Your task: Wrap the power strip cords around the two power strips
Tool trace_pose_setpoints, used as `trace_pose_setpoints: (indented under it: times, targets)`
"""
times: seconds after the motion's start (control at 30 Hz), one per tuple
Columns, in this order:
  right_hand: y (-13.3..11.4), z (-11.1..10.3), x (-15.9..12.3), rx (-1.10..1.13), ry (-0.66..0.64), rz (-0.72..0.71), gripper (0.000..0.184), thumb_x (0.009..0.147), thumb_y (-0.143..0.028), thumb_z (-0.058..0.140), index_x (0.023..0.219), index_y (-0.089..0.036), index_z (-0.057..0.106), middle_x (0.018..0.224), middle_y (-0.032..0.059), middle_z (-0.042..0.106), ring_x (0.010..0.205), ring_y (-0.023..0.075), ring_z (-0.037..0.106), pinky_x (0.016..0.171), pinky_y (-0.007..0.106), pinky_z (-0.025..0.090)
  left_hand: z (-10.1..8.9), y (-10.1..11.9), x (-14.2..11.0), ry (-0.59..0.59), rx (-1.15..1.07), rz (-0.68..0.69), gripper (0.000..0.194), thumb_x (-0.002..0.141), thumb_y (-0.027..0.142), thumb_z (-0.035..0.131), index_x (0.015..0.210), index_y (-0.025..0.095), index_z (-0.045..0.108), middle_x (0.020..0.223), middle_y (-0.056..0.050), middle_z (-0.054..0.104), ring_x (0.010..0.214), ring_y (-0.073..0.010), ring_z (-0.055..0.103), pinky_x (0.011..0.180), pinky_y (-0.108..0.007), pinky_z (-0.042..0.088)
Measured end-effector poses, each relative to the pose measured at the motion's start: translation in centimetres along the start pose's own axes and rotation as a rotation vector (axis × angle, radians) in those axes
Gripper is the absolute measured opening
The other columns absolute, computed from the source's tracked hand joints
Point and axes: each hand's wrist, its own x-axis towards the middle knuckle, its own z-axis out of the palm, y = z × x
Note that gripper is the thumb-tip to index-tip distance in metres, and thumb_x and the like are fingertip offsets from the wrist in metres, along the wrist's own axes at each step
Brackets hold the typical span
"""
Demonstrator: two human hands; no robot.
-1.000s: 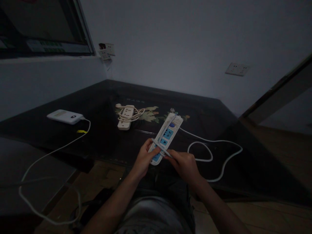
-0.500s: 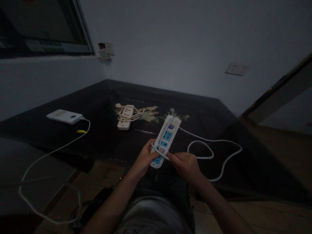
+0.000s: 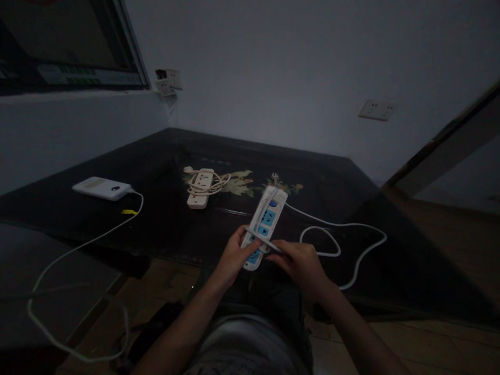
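Note:
A white power strip (image 3: 278,198) with blue sockets is held at a tilt over the near part of the dark table. My left hand (image 3: 235,253) grips its lower left side, the thumb lying across the front. The strip's white cord (image 3: 262,237) crosses over its face, and my right hand (image 3: 299,260) has its fingers closed on that cord just right of the strip. From there the cord loops out over the table to the right. Its plug (image 3: 275,177) shows just beyond the strip's far end.
A second, cream power strip (image 3: 198,201) wrapped in its own cord lies left of centre. Farther left is a white power bank-like device (image 3: 102,188) with a white cable (image 3: 78,243) hanging off the table edge (image 3: 167,255). Wall sockets (image 3: 378,110) are on the back wall.
My right hand has shifted slightly right, drawing the cord across the strip's face straighter. My left hand keeps its hold on the strip.

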Motion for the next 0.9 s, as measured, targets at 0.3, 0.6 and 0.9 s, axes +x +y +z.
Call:
trace_pose_setpoints:
  times: [0.3, 0.6, 0.9]
  targets:
    - [-1.0, -3.4, 2.6, 0.249, 0.154, 0.103, 0.024, 0.093, -0.025, 0.044, 0.1, -0.018, 0.065, 0.097, 0.0076, 0.072, 0.089, 0.0194, 0.067, 0.077, 0.027, 0.048, 0.0, 0.1, 0.1, -0.018, 0.177, 0.117, 0.061, 0.065, 0.029, 0.078, 0.12, 0.017, 0.054, 0.108, -0.008, 0.067, 0.099, -0.0223, 0.064, 0.085, -0.028, 0.048]
    - [-0.1, -8.5, 7.0, -0.203, 0.124, 0.14, 0.016, 0.087, -0.031, 0.057, 0.093, -0.023, 0.071, 0.086, 0.0037, 0.07, 0.074, 0.0172, 0.064, 0.062, 0.025, 0.04, 0.0, -0.1, -0.5, -0.04, 0.427, 0.225, 0.048, 0.07, 0.026, 0.071, 0.112, 0.018, 0.049, 0.101, -0.006, 0.064, 0.093, -0.0199, 0.062, 0.083, -0.03, 0.048]
    - [-2.4, -6.3, 6.5, -0.563, -0.015, -0.036, 0.038, 0.083, -0.053, 0.06, 0.101, -0.019, 0.066, 0.1, 0.0102, 0.061, 0.081, 0.0202, 0.06, 0.06, 0.026, 0.036, 0.4, 0.7, -0.4, -0.11, 0.23, 0.034, 0.046, 0.066, 0.033, 0.074, 0.104, 0.016, 0.056, 0.093, -0.004, 0.066, 0.081, -0.0191, 0.064, 0.071, -0.03, 0.053]
